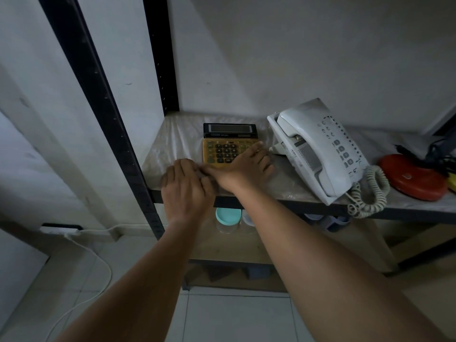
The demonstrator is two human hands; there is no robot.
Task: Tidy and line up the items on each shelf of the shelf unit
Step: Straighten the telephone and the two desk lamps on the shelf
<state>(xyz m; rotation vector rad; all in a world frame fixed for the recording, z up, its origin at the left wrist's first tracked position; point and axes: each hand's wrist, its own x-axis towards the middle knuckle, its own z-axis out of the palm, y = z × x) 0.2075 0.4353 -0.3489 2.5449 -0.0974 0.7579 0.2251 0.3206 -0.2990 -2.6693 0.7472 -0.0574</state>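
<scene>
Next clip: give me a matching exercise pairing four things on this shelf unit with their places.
Things:
1. yellow calculator with black display
2. white corded telephone
3. flat red case
4. clear jar with teal lid

Places:
A. on the shelf below
B. far right of the shelf
C. under the right hand's fingers
D. between calculator and red case

Pairs: 1-C, 2-D, 3-B, 4-A

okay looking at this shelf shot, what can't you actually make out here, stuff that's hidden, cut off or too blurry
Head view, the only one:
- Calculator: its lower right keys are covered by the right hand.
- Left hand: motion blur where it meets the right hand, so whether it holds anything is unclear.
- Red object and black cables: cut off by the right edge.
- Jars on the lower shelf, one with a teal lid: mostly hidden by the upper shelf and the arms.
</scene>
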